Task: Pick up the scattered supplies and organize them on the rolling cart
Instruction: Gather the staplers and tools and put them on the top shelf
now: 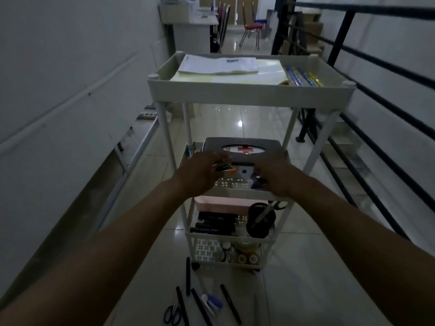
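Note:
A white rolling cart [249, 92] with several tiers stands in front of me. Both hands reach over its second shelf, in front of a grey first-aid box [244, 147]. My left hand [202, 172] pinches a small bunch of binder clips [223, 168], one orange. My right hand [275, 177] grips small dark blue clips [256, 182]. Lower shelves hold black markers [216, 222], a black cup with scissors [261, 220] and tape rolls [247, 257]. On the floor lie several black pens [188, 278], scissors [173, 314] and a blue-and-white stapler [211, 302].
The top tier carries papers [219, 64] and coloured packets [301, 76]. A white wall runs along the left and a black railing [376, 67] over a stairwell along the right. Desks and a red chair [251, 29] stand far down the tiled corridor.

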